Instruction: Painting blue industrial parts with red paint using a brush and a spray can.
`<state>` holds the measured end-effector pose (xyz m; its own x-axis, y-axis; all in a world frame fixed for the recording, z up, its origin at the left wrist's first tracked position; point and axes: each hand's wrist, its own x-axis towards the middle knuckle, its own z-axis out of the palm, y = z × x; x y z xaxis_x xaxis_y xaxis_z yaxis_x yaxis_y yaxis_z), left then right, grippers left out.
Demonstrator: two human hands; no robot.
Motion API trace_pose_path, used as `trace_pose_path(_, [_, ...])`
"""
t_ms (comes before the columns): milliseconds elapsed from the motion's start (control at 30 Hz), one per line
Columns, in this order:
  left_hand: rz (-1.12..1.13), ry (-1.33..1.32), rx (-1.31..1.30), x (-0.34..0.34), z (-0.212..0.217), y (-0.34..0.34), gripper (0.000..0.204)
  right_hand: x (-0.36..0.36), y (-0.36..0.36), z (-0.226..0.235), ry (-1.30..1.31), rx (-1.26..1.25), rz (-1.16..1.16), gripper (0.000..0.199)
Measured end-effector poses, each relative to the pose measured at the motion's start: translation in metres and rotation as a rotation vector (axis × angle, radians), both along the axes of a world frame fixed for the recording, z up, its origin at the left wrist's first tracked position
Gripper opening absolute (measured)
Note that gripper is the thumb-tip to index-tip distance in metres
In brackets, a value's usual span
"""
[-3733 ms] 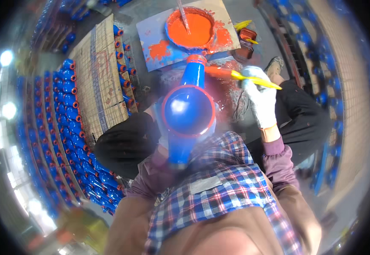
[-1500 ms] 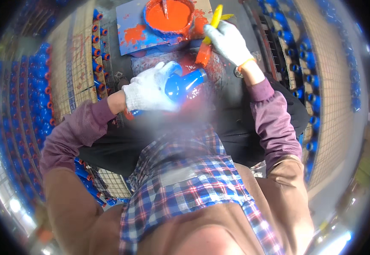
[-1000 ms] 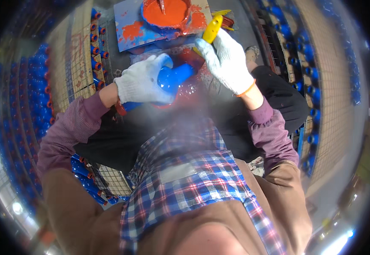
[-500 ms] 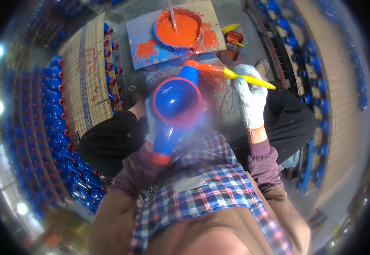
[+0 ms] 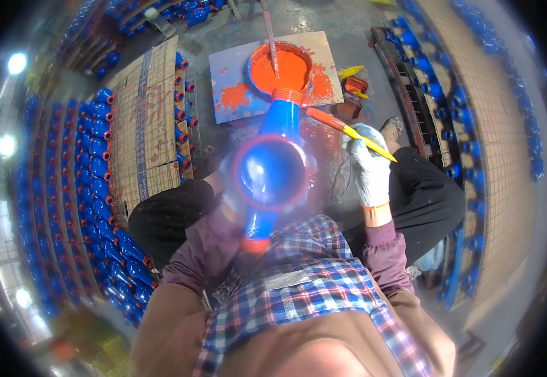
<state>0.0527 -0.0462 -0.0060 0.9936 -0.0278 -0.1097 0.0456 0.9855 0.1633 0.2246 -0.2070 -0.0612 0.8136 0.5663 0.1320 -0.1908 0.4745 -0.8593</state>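
A glossy blue valve body, with a wide round red-rimmed opening and a red band at each end, is held up in front of my lap. My left hand, white-gloved and blurred, supports it from behind; most of the fingers are hidden. My right hand, also gloved, is closed round the yellow handle of a paintbrush. Orange-red paint coats the brush head, which points at the far red end, a small gap from it. Beyond is a round tub of orange-red paint with a stick standing in it.
Under the tub lies a paint-splashed board. Right of it are a small reddish-brown container and something yellow. Racks of blue valve bodies line the left; more stand along a rack at right. My crossed legs flank the work.
The brush has come off the red end of the valve body and drawn back toward me. The valve body has turned more upright and its far end looks nearer. The view has shifted.
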Motion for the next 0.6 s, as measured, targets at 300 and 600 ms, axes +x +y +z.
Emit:
trace_pose_path(300, [0.426,-0.149,1.843,0.005,0.030,0.045,0.076,0.001,-0.043,0.013,-0.056,-0.218,-0.249,0.026])
trace_pose_path(600, [0.437,-0.026,1.909,0.007,0.031,0.043,0.085,-0.011,-0.045,0.052,-0.078,-0.312,-0.314,0.023])
